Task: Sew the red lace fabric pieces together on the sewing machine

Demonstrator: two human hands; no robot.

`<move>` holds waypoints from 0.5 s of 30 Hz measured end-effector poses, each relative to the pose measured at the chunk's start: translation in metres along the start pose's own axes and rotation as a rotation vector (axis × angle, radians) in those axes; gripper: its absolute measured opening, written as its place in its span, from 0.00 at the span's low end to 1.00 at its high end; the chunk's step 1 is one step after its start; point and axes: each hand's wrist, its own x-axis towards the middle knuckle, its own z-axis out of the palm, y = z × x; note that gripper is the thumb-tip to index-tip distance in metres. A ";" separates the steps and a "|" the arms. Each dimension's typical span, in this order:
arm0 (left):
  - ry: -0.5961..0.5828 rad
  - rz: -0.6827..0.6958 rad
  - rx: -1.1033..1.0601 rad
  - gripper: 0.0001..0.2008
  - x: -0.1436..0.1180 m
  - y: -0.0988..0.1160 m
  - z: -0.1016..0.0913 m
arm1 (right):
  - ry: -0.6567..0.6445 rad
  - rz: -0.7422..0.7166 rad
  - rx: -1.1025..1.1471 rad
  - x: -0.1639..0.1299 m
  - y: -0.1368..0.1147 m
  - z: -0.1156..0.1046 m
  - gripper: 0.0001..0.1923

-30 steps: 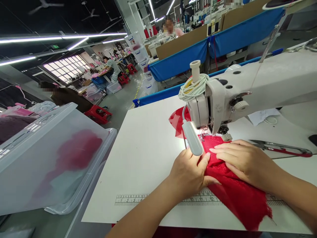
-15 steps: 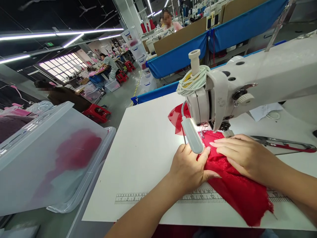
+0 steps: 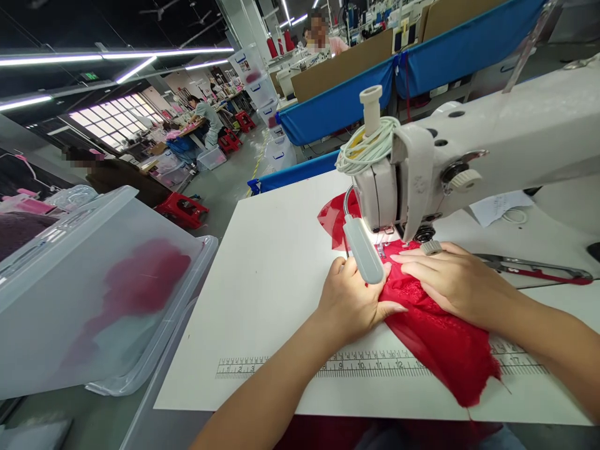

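a: going left to right, what do we find?

b: a clear plastic bin with red cloth inside, then the white table with its printed ruler.

a: and since a second ago?

b: our hands and the red lace fabric have slid farther up toward the needle, so in our judgement the seam is feeding through.

a: how are the hands posed?

b: our left hand lies under the lamp, fingers loosely curled, pressing the fabric's left edge. our right hand lies flat, fingers outstretched, on the cloth beside the sewing machine. scissors sit far right.
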 end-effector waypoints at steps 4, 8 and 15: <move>0.030 0.071 -0.034 0.39 0.004 -0.004 -0.003 | -0.001 -0.010 0.004 0.001 0.001 0.000 0.20; 0.035 0.219 -0.111 0.34 0.005 -0.003 -0.007 | 0.028 -0.048 0.038 -0.003 0.000 0.001 0.24; -0.023 0.095 -0.184 0.30 0.004 0.002 -0.016 | 0.028 -0.043 0.205 -0.010 -0.004 0.001 0.20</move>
